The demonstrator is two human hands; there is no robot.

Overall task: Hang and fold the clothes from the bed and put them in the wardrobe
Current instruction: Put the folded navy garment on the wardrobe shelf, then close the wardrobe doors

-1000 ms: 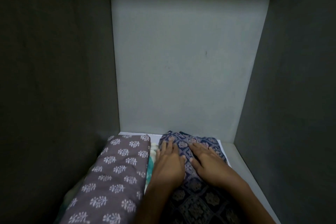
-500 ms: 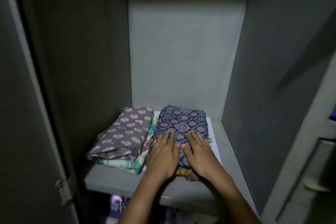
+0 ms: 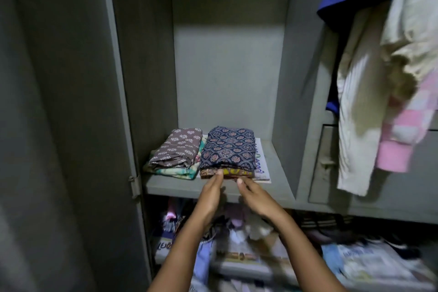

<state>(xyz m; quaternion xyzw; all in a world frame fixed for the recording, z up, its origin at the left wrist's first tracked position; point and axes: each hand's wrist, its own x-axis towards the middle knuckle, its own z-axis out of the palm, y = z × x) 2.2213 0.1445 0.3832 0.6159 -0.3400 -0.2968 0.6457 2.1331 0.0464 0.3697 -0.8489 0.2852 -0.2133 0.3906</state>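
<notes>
Grey wardrobe shelf (image 3: 208, 188) carries the navy folded garment (image 3: 228, 149) beside the brown stack (image 3: 176, 149) — the left hand (image 3: 211, 194) and right hand (image 3: 257, 200) have slid off its top to its front edge, fingers (image 3: 219, 173) relaxed, pinching nothing — so this piece looks stowed.

A grey metal shelf (image 3: 275, 168) spans the narrow left compartment of the wardrobe, its front strip bare. A sheet of newspaper (image 3: 262, 163) lies flat on it and shows along the right side of the right pile. That pile is a folded navy patterned cloth (image 3: 228, 147) on top of a folded brown-and-yellow cloth (image 3: 237, 172), which rests on the paper. Just beside it, to the left, a folded brown cloth with white sprigs (image 3: 177, 147) lies on a folded teal-and-cream floral cloth (image 3: 175, 171). How far the paper runs under the left pile cannot be told. The two piles touch along their inner sides.
</notes>
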